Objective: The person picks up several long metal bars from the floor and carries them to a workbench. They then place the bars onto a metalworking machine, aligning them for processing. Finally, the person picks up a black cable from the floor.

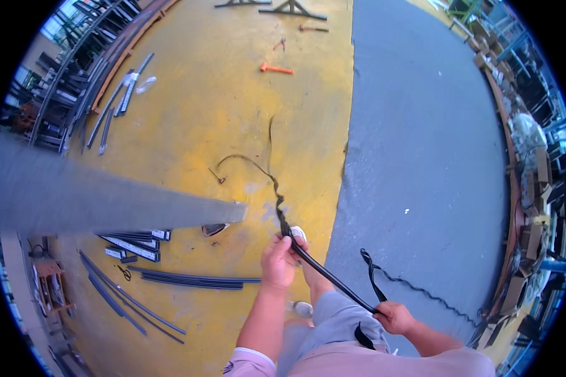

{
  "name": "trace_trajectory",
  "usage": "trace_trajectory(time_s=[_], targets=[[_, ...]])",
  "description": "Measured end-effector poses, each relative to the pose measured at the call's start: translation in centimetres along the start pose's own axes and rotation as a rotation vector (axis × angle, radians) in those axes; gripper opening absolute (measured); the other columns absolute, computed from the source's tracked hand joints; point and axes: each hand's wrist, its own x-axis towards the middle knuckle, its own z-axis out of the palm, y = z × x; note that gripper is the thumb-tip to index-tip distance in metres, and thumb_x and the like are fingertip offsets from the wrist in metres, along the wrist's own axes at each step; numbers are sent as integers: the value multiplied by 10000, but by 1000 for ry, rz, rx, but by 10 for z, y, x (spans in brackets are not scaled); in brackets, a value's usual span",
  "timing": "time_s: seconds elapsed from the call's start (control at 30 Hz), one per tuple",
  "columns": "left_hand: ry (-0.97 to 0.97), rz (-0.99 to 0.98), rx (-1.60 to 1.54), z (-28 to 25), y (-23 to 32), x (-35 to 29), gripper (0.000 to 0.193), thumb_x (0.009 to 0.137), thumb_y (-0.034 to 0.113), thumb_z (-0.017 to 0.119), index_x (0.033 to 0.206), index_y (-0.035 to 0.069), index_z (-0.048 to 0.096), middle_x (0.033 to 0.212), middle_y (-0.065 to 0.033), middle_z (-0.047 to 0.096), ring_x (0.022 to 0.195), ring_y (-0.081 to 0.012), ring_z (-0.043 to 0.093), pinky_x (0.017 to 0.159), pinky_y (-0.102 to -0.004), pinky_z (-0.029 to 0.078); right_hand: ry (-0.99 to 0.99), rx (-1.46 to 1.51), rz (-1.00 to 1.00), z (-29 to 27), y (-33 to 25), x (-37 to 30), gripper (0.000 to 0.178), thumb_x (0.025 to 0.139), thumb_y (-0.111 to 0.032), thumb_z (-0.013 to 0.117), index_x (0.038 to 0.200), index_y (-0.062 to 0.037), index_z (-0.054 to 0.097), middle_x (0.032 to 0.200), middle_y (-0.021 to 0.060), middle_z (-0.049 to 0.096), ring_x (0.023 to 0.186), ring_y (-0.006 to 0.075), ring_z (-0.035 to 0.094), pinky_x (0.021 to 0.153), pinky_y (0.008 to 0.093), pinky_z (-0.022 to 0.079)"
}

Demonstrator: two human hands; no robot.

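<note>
A long black cable-like length [330, 275] runs taut between my two hands, sloping down to the right. My left hand [280, 257] is closed round its far end. Beyond that hand it continues as a twisted black strand [278, 193], which splits into two thin curling ends over the yellow floor. My right hand [394, 316] grips the near end beside my hip. From there a black loop rises, and a thin wavy black cord [421, 290] trails off to the right. A black strap end [363, 336] shows against my shorts.
An orange hammer [277, 69], pliers [280, 44] and another hammer [313, 29] lie ahead. A grey beam [119, 195] juts in from the left. Dark bars [198, 279] and scissors [125, 273] lie at lower left. Grey sheeting [421, 157] covers the right floor, beside shelves with boxes [543, 166].
</note>
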Motion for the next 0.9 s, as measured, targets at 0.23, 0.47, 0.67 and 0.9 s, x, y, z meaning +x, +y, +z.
trace_trajectory(time_s=[0.23,0.47,0.67,0.9], targets=[[-17,241,107,92,33,-151,209,979,194,556,1094,21,579,998,-139,686,904,-247,676,822,-406,570,-26,-352,374,19,85,-194,215,900,-343,638,938,-130,633,858,141,690,864,402,659,696,515,517],[55,75,-29,100,-40,-244,235,1002,294,591,1093,84,644,959,-50,710,887,-226,694,825,-403,589,-576,-818,536,-30,165,-157,270,820,-204,649,1068,-180,754,1131,86,722,1126,304,656,1033,632,353],[195,211,-262,142,-132,-315,195,999,193,578,1089,21,602,1010,-102,662,913,-237,662,833,-409,576,-467,557,-126,-74,-89,-93,481,1032,-367,500,1374,-33,547,1152,106,681,1066,192,597,1000,344,449],[680,333,-488,104,-201,-378,192,974,215,545,897,46,594,785,-77,617,721,-223,608,709,-357,560,-507,-397,-632,-56,-117,-165,315,958,-359,580,920,-46,583,703,214,631,680,398,638,628,492,499]])
